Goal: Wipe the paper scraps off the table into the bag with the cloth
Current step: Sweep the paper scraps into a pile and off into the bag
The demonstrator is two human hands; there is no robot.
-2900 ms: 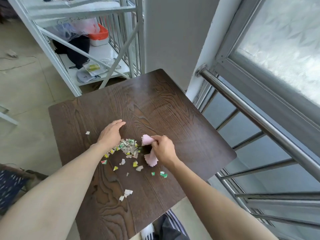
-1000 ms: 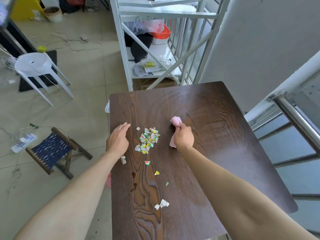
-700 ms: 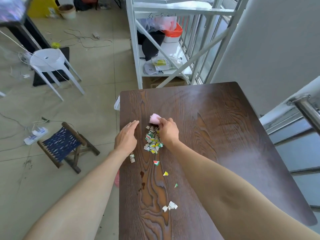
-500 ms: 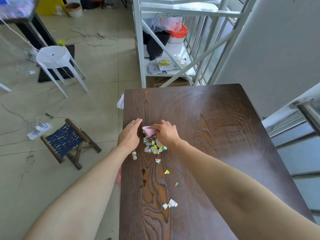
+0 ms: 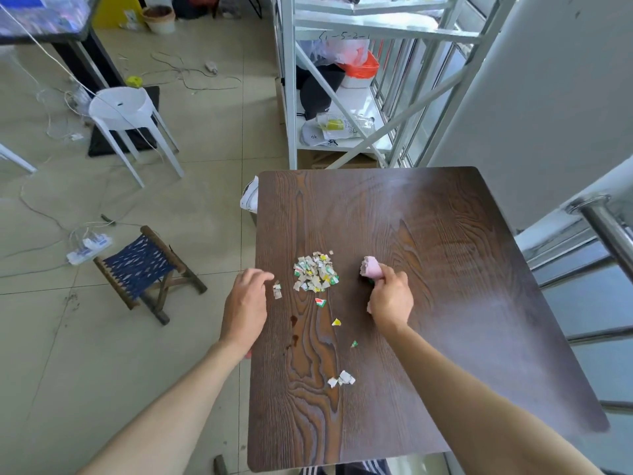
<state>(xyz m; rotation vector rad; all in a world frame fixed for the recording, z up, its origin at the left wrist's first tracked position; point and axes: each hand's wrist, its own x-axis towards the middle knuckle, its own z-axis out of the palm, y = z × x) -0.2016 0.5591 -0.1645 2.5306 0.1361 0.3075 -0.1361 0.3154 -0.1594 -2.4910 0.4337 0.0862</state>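
Right now the paper scraps sit heaped on the dark wooden table, near its left edge and about midway along it. A few strays trail toward the near edge: a red-and-green bit, a yellow one, a tiny green one, and a small white cluster closest to the person. Two more bits lie just beside the left hand, which rests at the table's left edge with its fingers loosely spread and holding nothing. The right hand is on the other side of the heap, clenched around the bunched pink cloth, whose end pokes out above the fist.

A white plastic edge peeks out past the left edge further back; it may be the bag, though too little shows to be sure.

To sweep well, the cloth should probably be pressed flat and broad against the wood, not balled up, and drawn leftward in one steady pass so the heap moves together. The strays want gathering into the heap first. The bag mouth needs holding open just below the edge.
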